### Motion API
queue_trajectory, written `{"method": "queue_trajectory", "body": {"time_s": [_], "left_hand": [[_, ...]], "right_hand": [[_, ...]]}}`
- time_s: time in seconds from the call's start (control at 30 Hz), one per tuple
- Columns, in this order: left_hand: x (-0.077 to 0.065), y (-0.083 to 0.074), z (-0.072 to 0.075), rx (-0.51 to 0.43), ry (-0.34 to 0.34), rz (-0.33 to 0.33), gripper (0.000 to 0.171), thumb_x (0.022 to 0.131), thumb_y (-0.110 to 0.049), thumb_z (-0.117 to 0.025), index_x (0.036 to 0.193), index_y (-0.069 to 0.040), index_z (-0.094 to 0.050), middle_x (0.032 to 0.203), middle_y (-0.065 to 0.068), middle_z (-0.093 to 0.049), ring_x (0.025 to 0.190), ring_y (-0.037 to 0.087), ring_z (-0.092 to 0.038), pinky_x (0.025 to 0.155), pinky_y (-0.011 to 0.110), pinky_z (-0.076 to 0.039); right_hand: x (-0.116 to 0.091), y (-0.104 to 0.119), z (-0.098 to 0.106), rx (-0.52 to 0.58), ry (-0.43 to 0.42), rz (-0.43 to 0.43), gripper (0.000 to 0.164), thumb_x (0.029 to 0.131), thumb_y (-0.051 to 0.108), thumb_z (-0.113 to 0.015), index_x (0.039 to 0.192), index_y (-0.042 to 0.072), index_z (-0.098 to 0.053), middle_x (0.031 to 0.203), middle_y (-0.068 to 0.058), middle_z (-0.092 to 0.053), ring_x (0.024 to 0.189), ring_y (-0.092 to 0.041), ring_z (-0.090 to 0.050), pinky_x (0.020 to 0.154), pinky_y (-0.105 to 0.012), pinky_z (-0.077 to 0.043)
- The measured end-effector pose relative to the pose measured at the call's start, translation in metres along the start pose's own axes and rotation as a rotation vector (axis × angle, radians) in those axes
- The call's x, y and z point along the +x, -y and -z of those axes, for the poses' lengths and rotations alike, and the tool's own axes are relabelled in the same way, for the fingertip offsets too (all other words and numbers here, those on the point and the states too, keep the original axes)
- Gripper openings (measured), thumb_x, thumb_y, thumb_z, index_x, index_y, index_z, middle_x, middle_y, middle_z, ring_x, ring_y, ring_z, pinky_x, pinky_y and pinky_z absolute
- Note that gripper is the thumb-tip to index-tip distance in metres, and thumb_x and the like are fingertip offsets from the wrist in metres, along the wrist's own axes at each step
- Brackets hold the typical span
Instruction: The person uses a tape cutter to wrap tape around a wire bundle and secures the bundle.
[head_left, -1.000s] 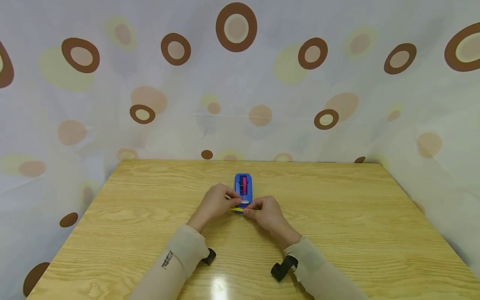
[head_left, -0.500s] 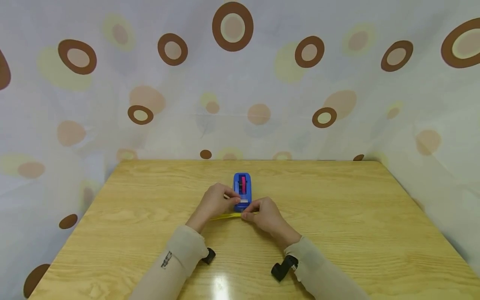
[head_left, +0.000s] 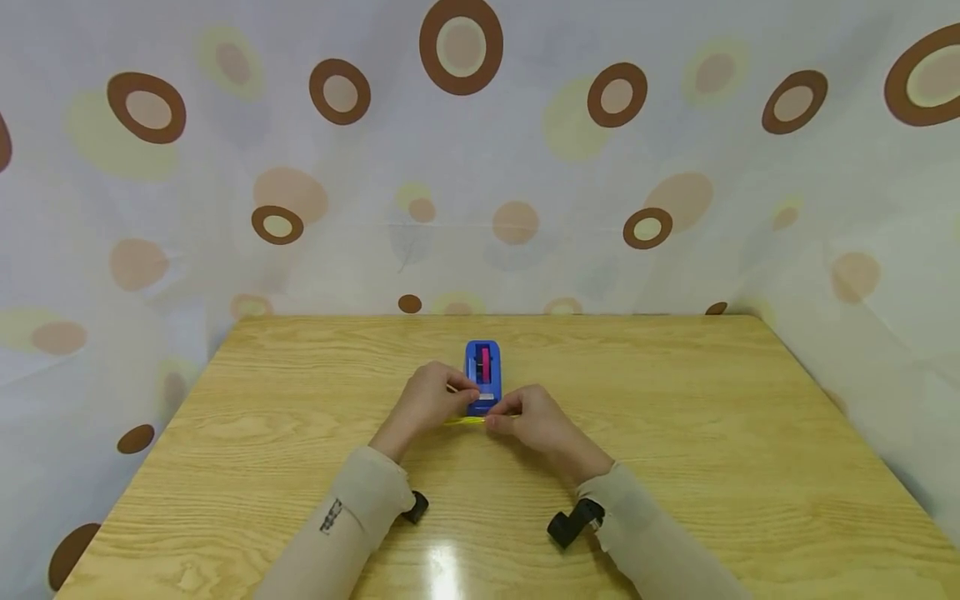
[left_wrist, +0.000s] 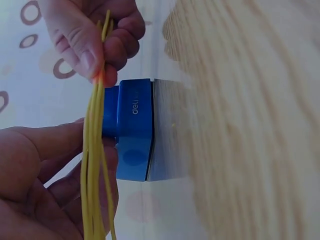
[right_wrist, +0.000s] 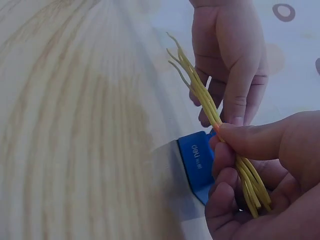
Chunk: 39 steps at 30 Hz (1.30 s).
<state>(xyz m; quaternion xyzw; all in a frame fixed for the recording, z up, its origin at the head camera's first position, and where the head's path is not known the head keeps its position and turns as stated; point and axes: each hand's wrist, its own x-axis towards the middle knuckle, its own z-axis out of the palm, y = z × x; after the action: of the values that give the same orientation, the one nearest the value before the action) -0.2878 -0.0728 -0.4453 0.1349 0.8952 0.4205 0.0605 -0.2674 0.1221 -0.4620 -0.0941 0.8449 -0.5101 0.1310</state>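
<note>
A bundle of thin yellow strands [right_wrist: 205, 97] has a narrow orange band [left_wrist: 98, 79] round its middle. My right hand [head_left: 532, 417] pinches it at the band between thumb and curled fingers, just in front of a blue tape dispenser [head_left: 483, 383]. The dispenser holds a pink tape roll [head_left: 486, 365] and has a pale strip at its front. My left hand [head_left: 431, 398] is at the dispenser's front left, thumb and forefinger close together. In the left wrist view the strands pass in front of its fingers. What lies between those fingertips is hidden.
The wood-grain table [head_left: 675, 400] extends on both sides of the hands. Behind it hangs a pale cloth [head_left: 517, 150] with brown and beige circles. A black wrist camera [head_left: 573, 523] sits by the right sleeve, another black camera [head_left: 415, 507] by the left.
The right hand shifts the yellow bundle slightly at the dispenser's front; more strand length showed to the left half a second ago. The left hand stays beside the dispenser.
</note>
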Motion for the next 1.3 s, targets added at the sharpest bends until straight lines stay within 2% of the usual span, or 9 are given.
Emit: {"method": "queue_trajectory", "body": {"time_s": [0.23,0.43,0.63,0.97,1.13,1.3], "left_hand": [[-0.002,-0.003,0.004,0.023,-0.032,-0.033,0.01,0.091,-0.017,-0.073,0.094,-0.012,-0.08,0.092,-0.002,-0.072,0.082,0.013,-0.066,0.07,0.028,-0.055],[-0.005,-0.009,0.008,0.014,-0.04,-0.044,0.012,0.092,-0.02,-0.072,0.096,-0.012,-0.08,0.093,-0.004,-0.072,0.086,0.015,-0.067,0.072,0.031,-0.055],[-0.008,-0.016,0.011,0.01,-0.026,-0.06,0.017,0.094,-0.023,-0.07,0.098,-0.009,-0.08,0.093,-0.004,-0.072,0.086,0.015,-0.067,0.073,0.033,-0.055],[-0.011,-0.022,0.012,0.055,0.044,-0.097,0.02,0.098,-0.025,-0.064,0.098,-0.011,-0.079,0.093,-0.004,-0.072,0.085,0.012,-0.064,0.076,0.034,-0.054],[-0.015,-0.028,0.015,0.053,0.101,-0.099,0.021,0.099,-0.025,-0.062,0.1,-0.012,-0.078,0.091,0.001,-0.072,0.071,0.011,-0.057,0.066,0.029,-0.049],[-0.02,-0.034,0.019,0.036,0.147,-0.082,0.024,0.099,-0.027,-0.062,0.1,-0.009,-0.079,0.071,0.0,-0.064,0.054,0.012,-0.04,0.052,0.026,-0.033]], "right_hand": [[-0.003,0.012,0.007,-0.041,0.013,0.023,0.009,0.092,0.009,-0.071,0.089,0.005,-0.077,0.088,-0.001,-0.069,0.087,-0.017,-0.058,0.078,-0.033,-0.048],[-0.005,0.02,0.012,-0.034,0.004,0.037,0.011,0.093,0.011,-0.07,0.093,0.002,-0.077,0.091,-0.002,-0.069,0.088,-0.017,-0.057,0.074,-0.031,-0.047],[-0.005,0.023,0.017,-0.009,-0.009,0.065,0.012,0.093,0.011,-0.07,0.095,0.002,-0.077,0.093,-0.002,-0.07,0.095,-0.019,-0.06,0.078,-0.033,-0.05],[-0.008,0.025,0.022,0.025,-0.048,-0.002,0.008,0.093,0.013,-0.071,0.093,0.008,-0.077,0.1,-0.004,-0.067,0.103,-0.023,-0.057,0.08,-0.036,-0.05],[-0.009,0.028,0.024,0.012,-0.054,0.018,0.008,0.093,0.013,-0.07,0.094,0.008,-0.077,0.101,-0.003,-0.067,0.106,-0.023,-0.057,0.082,-0.038,-0.049],[-0.01,0.031,0.026,0.02,-0.051,0.031,0.009,0.093,0.013,-0.07,0.094,0.008,-0.077,0.102,-0.003,-0.068,0.108,-0.024,-0.055,0.084,-0.039,-0.049]]}}
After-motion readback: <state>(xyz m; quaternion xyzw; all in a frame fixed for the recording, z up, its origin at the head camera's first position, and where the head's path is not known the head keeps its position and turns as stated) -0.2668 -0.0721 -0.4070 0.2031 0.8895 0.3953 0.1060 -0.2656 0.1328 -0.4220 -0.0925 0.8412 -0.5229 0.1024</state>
